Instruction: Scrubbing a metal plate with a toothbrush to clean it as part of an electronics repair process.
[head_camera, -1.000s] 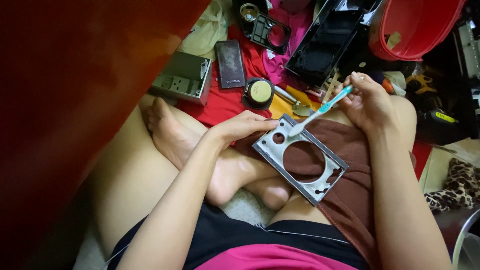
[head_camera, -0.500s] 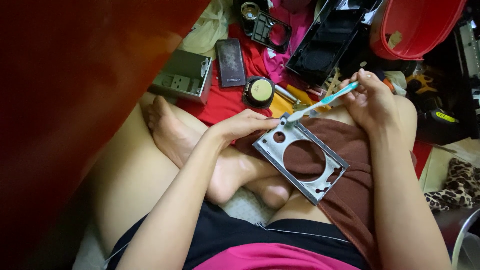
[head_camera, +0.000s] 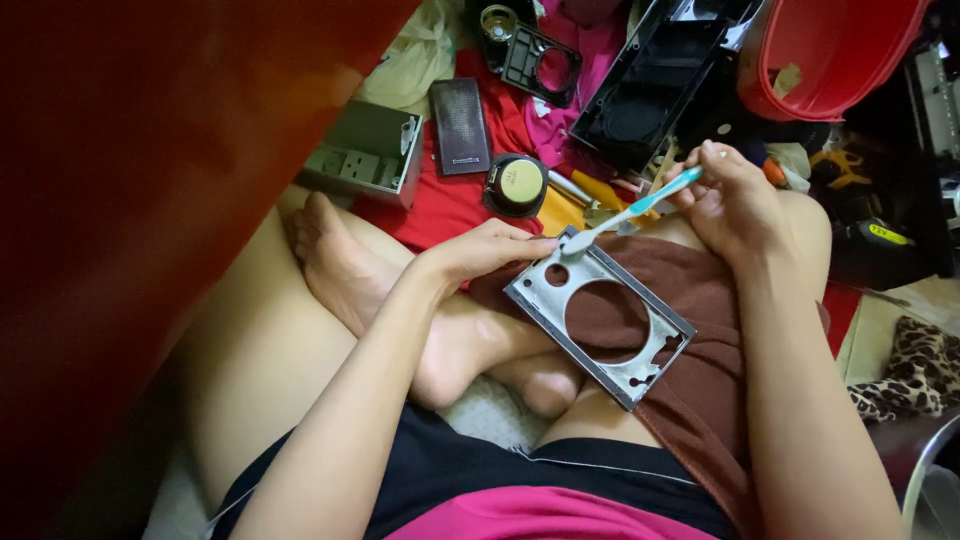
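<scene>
A grey box (head_camera: 365, 152) with sockets sat far left on the red cloth (head_camera: 440, 205), a dark flat grille (head_camera: 460, 126) and a round speaker (head_camera: 518, 185) just beside it. The left hand (head_camera: 487, 250) gripped the upper corner of the metal plate (head_camera: 598, 313) (a grey frame with a big round hole), which lay tilted on a brown towel (head_camera: 715, 340) over the lap. The right hand (head_camera: 730, 200) was closed around a blue toothbrush (head_camera: 632, 211), bristles touching the plate's top corner. A red tub (head_camera: 830, 60) stood beyond.

person: bare arms, no sleeves; bare legs and feet. pink top (head_camera: 560, 515), black shorts (head_camera: 470, 470) with thin white piping.
</scene>
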